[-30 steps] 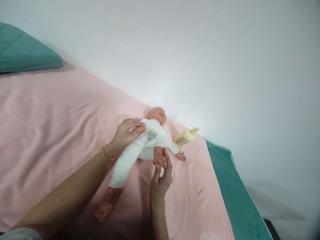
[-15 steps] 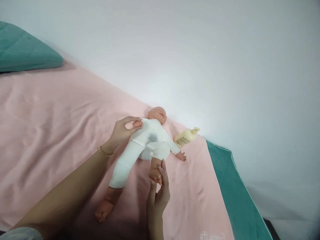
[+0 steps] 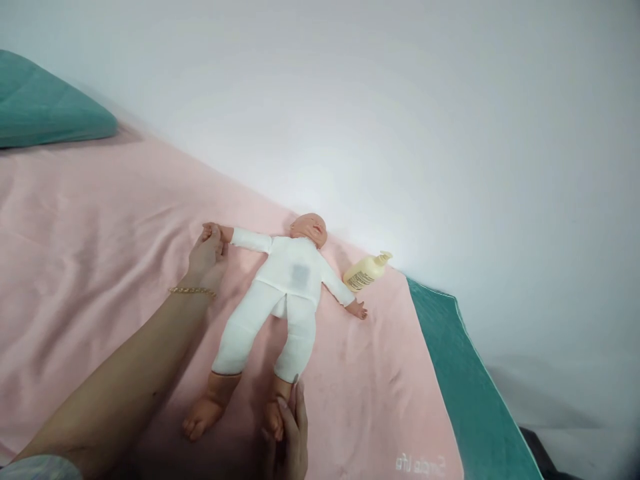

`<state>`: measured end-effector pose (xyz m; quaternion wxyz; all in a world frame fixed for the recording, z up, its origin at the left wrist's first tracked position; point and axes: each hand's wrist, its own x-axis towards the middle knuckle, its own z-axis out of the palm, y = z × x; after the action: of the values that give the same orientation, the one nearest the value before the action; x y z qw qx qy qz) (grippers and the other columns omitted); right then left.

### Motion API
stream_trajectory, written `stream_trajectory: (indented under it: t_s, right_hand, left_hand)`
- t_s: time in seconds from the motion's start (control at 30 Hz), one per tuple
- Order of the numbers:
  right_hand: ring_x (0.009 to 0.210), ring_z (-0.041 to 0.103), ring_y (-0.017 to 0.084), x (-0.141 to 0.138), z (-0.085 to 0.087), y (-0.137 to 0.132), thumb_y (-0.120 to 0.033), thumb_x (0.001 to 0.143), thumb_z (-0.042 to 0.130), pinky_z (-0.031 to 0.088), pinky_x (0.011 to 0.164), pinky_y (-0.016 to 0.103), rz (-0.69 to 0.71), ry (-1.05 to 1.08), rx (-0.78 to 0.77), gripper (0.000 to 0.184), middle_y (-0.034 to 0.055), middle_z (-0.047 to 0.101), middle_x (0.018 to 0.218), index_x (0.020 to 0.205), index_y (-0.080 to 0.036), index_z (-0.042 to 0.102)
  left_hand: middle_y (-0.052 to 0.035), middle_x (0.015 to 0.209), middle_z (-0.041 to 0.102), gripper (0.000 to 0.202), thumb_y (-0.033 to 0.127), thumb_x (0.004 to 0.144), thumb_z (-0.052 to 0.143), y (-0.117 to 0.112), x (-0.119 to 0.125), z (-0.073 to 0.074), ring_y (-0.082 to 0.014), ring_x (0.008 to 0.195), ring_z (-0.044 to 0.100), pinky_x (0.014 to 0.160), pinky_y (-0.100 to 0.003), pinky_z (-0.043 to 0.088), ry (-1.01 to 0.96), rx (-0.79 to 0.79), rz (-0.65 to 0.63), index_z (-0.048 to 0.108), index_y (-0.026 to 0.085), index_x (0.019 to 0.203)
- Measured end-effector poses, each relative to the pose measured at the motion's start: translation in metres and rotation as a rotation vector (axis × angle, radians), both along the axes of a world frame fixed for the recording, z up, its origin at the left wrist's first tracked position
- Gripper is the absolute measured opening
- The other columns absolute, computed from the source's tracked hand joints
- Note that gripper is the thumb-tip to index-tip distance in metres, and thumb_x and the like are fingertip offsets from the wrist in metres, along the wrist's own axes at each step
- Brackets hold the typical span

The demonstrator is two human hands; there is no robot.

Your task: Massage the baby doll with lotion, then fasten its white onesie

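A baby doll (image 3: 285,293) in a white suit lies on its back on a pink towel (image 3: 110,227), limbs stretched out. My left hand (image 3: 206,257), with a gold bracelet on the wrist, is closed round the doll's hand at the end of its outstretched arm. My right hand (image 3: 290,437) pinches one of the doll's feet near the bottom edge of the view. The doll's other foot (image 3: 200,417) and other hand (image 3: 359,310) lie free on the towel.
A cream pump bottle (image 3: 364,272) lies on the towel beside the doll's head, near the white wall (image 3: 400,120). A teal pillow (image 3: 45,107) sits at the far left. Teal bedding (image 3: 465,387) shows past the towel's right edge.
The doll's arm and bent leg have been drawn out straight. My left hand moved left with the doll's hand; my right hand moved down toward me with the foot.
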<state>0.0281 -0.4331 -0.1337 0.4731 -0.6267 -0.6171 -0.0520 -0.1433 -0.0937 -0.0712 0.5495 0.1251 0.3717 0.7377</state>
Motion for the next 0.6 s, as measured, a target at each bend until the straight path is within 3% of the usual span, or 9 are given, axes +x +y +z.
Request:
stream_trajectory:
  t_s: [0.13, 0.3, 0.47, 0.6]
  right_hand:
    - [0.128, 0.057, 0.033, -0.003, -0.011, -0.004, -0.034, 0.097, 0.052, 0.059, 0.093, 0.046, -0.056, -0.006, -0.007, 0.035, 0.0139, 0.057, 0.141, 0.128, -0.023, 0.064]
    - [0.131, 0.054, 0.035, 0.001, -0.012, -0.002, -0.036, 0.097, 0.052, 0.057, 0.095, 0.049, -0.05, -0.021, -0.018, 0.036, 0.0149, 0.056, 0.142, 0.127, -0.023, 0.066]
    - [0.121, 0.063, 0.034, 0.016, -0.008, 0.01, -0.043, 0.095, 0.054, 0.061, 0.086, 0.046, -0.033, -0.035, -0.032, 0.039, 0.0161, 0.061, 0.136, 0.124, -0.021, 0.067]
    - [0.132, 0.054, 0.031, 0.013, 0.013, 0.03, -0.035, 0.099, 0.045, 0.058, 0.093, 0.047, -0.063, 0.124, -0.014, 0.038, 0.0152, 0.05, 0.148, 0.132, -0.021, 0.059]
  left_hand:
    - [-0.0011, 0.103, 0.07, 0.01, 0.023, 0.096, 0.058, 0.007, 0.001, -0.007, -0.0166, 0.118, 0.061, 0.097, -0.032, 0.054, -0.031, -0.106, 0.05, 0.061, 0.027, 0.088]
    - [-0.0014, 0.1, 0.069, 0.006, 0.024, 0.094, 0.061, -0.001, 0.002, -0.002, -0.0152, 0.11, 0.063, 0.095, -0.03, 0.055, 0.022, -0.042, 0.016, 0.061, 0.024, 0.089]
    - [-0.0041, 0.115, 0.069, 0.01, 0.024, 0.088, 0.069, -0.02, 0.005, 0.026, -0.0166, 0.118, 0.061, 0.106, -0.032, 0.048, 0.139, 0.095, 0.001, 0.068, 0.018, 0.096]
    - [-0.0071, 0.115, 0.071, 0.032, 0.028, 0.074, 0.081, -0.034, 0.008, 0.051, -0.0232, 0.113, 0.064, 0.104, -0.037, 0.05, 0.364, 0.258, -0.097, 0.073, 0.018, 0.104]
